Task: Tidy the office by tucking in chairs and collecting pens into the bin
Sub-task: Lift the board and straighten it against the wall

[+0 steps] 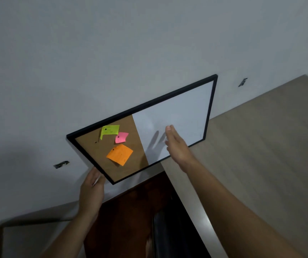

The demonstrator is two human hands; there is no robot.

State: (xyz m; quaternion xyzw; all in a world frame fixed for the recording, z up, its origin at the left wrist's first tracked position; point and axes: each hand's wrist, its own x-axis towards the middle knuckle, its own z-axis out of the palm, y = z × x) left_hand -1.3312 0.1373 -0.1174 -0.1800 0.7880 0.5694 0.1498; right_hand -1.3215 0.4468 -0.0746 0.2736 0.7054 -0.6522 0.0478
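No chair, pen or bin is in view. A black-framed board [212, 101] hangs tilted on the grey wall, cork on its left half and whiteboard on its right. Green [110, 130], pink [121, 137] and orange [120, 154] sticky notes are pinned to the cork. My left hand [91, 185] grips the frame at its lower left edge; a thin pale sliver shows between the fingers, and I cannot tell what it is. My right hand [177, 146] is held flat with fingers straight in front of the whiteboard's lower edge, holding nothing and casting a shadow on it.
A beige surface [261, 136] spreads to the right of the board. Below it are a dark brown wooden panel [130, 211] and a black object [160, 235]. Two dark tape scraps [61, 164] [242, 82] stick to the wall.
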